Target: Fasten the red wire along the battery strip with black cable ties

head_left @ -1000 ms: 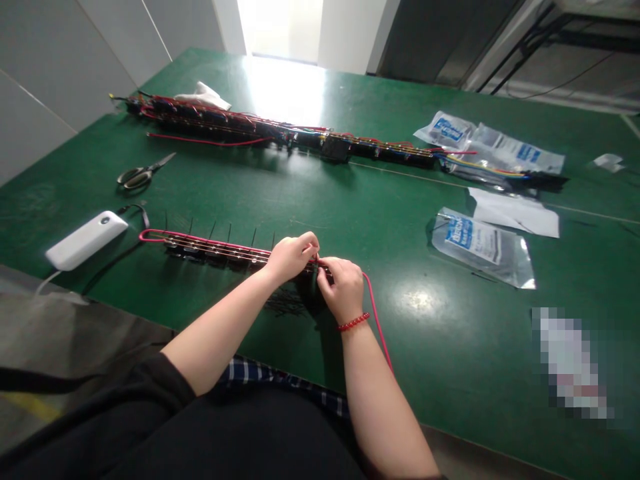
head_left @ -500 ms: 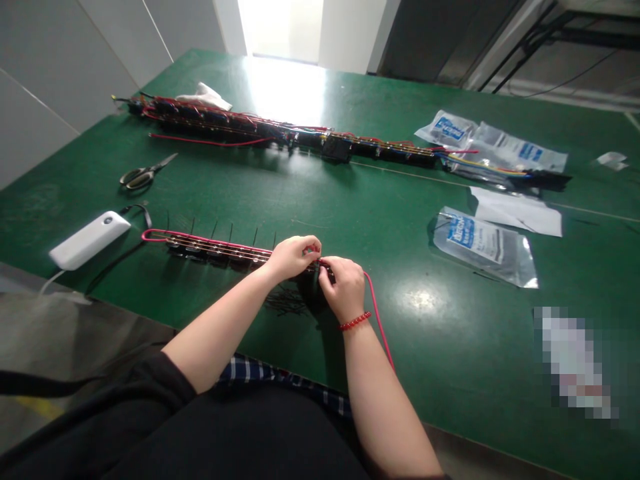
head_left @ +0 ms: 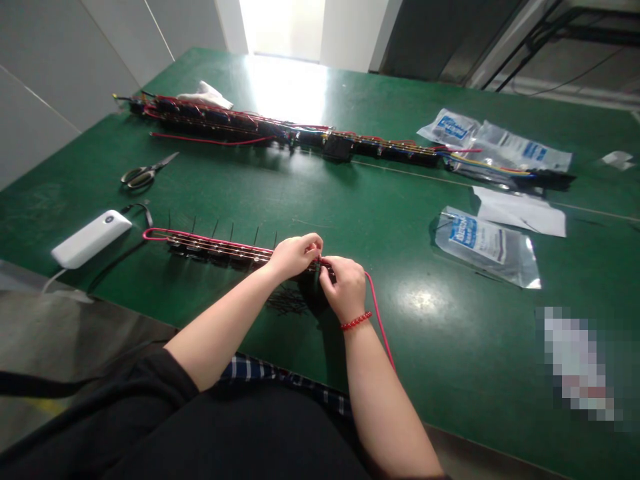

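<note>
A long black strip carrying metal-coloured rods and a red wire lies on the table in front of me. Thin black cable ties stick up along its far side. My left hand is closed in a pinch above the strip's right part; whatever sits between its fingertips is too small to make out. Right beside it, my right hand curls its fingers and thumb round the strip's right end. The two hands nearly touch. Loose black ties lie below the left wrist.
Across the back of the green table stretches a longer wired assembly. Scissors and a white power bank lie at left. Clear plastic bags and white paper lie at right. A white cloth is behind.
The view has shifted very slightly. Both hands keep the same place and grip on the strip, with nothing else visibly moved.
</note>
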The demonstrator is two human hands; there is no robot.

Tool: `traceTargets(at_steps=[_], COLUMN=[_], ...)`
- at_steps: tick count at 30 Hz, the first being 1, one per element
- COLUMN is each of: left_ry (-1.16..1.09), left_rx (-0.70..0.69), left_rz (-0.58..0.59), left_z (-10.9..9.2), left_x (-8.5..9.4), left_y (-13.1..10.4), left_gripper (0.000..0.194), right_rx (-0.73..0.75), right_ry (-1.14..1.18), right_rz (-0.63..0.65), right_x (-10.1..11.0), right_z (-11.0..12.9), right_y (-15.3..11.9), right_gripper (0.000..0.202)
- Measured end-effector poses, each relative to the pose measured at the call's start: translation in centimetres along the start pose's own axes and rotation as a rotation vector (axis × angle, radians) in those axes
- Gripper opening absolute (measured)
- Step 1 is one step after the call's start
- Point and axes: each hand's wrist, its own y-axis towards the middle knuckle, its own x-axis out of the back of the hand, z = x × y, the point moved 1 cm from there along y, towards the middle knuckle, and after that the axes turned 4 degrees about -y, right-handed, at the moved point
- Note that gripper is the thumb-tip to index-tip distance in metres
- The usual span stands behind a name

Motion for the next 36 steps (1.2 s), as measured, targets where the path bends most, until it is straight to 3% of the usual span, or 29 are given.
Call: traceTargets(at_steps=[13, 23, 30, 36], left_ry=[0.000, -0.064, -0.048, -0.103], left_rx=[0.091, 0.073, 0.065, 0.060], left_rz=[0.008, 0.040, 0.010, 0.021], left_z=[-0.04, 0.11, 0.19, 0.55], left_x=[-0.26, -0.23, -0.24, -0.32], left_y=[0.22, 0.11, 0.16, 0.29], left_gripper=[0.010, 0.032, 0.008, 0.009], right_rx=[0.000, -0.008, -0.007, -0.007], right_ry=[-0.024, -0.019, -0.015, -0.014], right_rz=[-0.010, 0.001, -0.008, 0.001], right_x=[-0.13, -0.20, -0.19, -0.26], right_z=[-0.01, -0.11, -0.10, -0.19], right_y=[0.05, -0.02, -0.05, -0.06], right_gripper=[0.020, 0.020, 0.019, 0.021])
